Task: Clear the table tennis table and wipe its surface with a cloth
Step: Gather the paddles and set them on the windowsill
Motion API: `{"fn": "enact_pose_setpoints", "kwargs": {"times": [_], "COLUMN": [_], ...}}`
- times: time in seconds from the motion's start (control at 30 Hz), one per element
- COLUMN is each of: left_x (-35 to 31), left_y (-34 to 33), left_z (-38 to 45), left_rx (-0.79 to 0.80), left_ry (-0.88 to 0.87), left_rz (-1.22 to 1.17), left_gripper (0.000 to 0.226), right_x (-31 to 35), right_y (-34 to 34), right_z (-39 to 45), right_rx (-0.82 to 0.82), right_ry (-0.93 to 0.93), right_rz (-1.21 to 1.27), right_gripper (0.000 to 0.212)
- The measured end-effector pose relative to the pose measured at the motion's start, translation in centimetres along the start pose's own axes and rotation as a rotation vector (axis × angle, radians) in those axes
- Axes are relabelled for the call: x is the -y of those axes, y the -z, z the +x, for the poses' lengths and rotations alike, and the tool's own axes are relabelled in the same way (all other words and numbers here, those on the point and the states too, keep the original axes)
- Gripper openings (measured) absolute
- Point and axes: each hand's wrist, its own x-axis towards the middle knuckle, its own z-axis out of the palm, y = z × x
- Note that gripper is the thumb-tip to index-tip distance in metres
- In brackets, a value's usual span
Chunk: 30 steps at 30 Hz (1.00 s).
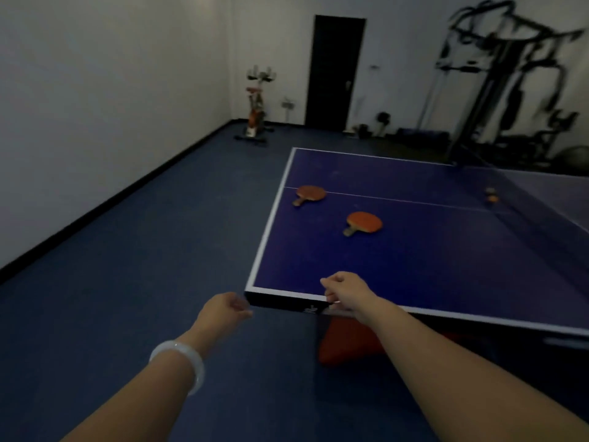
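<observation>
While both hands' fingers (328, 283) curl loosely, they hold nothing.

The room is dim, with plain pale walls (95, 90) and a blue floor (127, 282) edged by a dark skirting strip (121, 189). A dark closed door (338, 71) stands in the far wall. To its left an exercise bike (256, 106) sits near the corner. On the right a black multi-station gym frame (510, 78) rises against the wall, with small dark items on the floor between it and the door.
</observation>
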Motion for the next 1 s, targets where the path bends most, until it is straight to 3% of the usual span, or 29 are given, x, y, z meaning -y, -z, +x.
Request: {"fn": "enact_pose_setpoints", "kwargs": {"times": [0.23,0.4,0.77,1.0], "left_x": [-7.4,-10.7,-8.6,-6.4], "left_y": [-9.3,-12.1,-8.4,-3.4], "left_z": [4.5,7.3,16.8,28.4], "left_rx": [0.193,0.202,0.142,0.212], "left_ry": [-0.133,-0.147,-0.041,-0.116], "left_rz": [0.022,0.025,0.054,0.054], "left_gripper": [0.017,0.015,0.025,0.033], "right_x": [-4.3,-5.4,-2.4,3.6], "right_y": [8.1,10.3,5.3,-0.4], "right_z": [0.5,4.8,15.5,24.3], "right_rx": [-0.161,-0.146,-0.045,-0.123], "right_ry": [-0.076,-0.094,-0.11,-0.173], "right_rz": [0.054,0.062,0.082,0.105], "right_gripper": [0.02,0.022,0.017,0.019]}}
